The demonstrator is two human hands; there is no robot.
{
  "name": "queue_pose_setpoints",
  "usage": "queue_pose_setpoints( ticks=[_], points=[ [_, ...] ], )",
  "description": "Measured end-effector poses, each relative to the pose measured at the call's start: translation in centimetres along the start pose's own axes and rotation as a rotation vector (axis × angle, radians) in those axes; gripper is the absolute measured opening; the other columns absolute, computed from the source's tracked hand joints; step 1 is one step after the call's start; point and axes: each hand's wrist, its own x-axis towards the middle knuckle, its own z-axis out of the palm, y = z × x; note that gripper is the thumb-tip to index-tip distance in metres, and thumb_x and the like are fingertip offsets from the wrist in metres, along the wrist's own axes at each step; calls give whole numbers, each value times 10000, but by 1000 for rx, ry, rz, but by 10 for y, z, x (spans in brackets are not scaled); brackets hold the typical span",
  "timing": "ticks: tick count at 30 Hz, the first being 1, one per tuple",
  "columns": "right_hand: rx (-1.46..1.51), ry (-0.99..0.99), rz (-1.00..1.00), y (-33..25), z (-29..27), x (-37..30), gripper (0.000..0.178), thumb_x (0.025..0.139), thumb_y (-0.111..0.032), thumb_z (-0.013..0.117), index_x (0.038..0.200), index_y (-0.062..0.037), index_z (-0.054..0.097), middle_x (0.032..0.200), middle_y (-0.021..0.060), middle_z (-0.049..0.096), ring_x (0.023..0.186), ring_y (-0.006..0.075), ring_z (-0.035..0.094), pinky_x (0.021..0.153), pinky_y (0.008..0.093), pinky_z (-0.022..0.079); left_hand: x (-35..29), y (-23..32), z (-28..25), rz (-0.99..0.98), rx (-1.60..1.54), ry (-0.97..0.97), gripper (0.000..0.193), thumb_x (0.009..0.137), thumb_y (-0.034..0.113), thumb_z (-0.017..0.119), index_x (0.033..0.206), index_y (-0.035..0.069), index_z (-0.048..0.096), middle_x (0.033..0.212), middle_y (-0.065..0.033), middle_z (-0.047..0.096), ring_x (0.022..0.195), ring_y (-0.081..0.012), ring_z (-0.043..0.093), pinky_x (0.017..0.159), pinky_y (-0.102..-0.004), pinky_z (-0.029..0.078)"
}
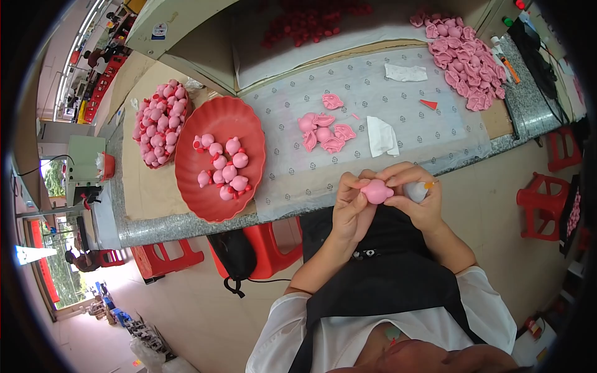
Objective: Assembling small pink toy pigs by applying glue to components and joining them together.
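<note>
Apparently midway: left hand [352, 202], right hand [421, 202] fingers pinch ball [376, 192], right also bottle [415, 193]; red-tipped balls [230, 173] in tray [247, 127] look done, far-right parts [467, 65] pending.

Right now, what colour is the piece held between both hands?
The held piece is pink, seen best in the head view.

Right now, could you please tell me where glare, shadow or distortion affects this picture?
In the head view, the lower-left window looks overbright, the red pieces at top sit in shadow, the bench edge curves, and the held pink piece looks clear.
</note>
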Motion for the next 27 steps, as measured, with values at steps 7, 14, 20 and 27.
queue_pose_setpoints(
  ticks=[7,14,20,27],
  points=[
    [316,95,69,0,10,0,121,664,47,602,759,-4,547,912,147,543,807,164,531,732,275,416,7,0,4,71,-14,-71,131,778,150,535,883,118,463,949,-118,451,946,-251,443,811,-350,356],
    [264,143,69,-1,14,-7,124,655,74,564,720,-18,514,894,170,538,682,117,512,566,217,422,-4,-5,3,130,74,57,159,755,158,565,859,117,451,902,-123,465,862,-232,459,741,-341,375],
    [374,153,77,-7,20,-16,70,696,33,571,723,-11,523,906,158,536,646,102,499,533,206,412,-11,-5,9,160,74,50,136,769,144,547,860,106,453,872,-113,482,824,-214,471,697,-317,385],
    [412,219,196,9,9,-2,92,682,19,577,738,-28,521,878,154,530,610,118,501,486,203,403,5,-1,9,97,263,132,160,785,133,527,895,101,415,919,-62,500,868,-166,467,774,-294,362]
  ],
)
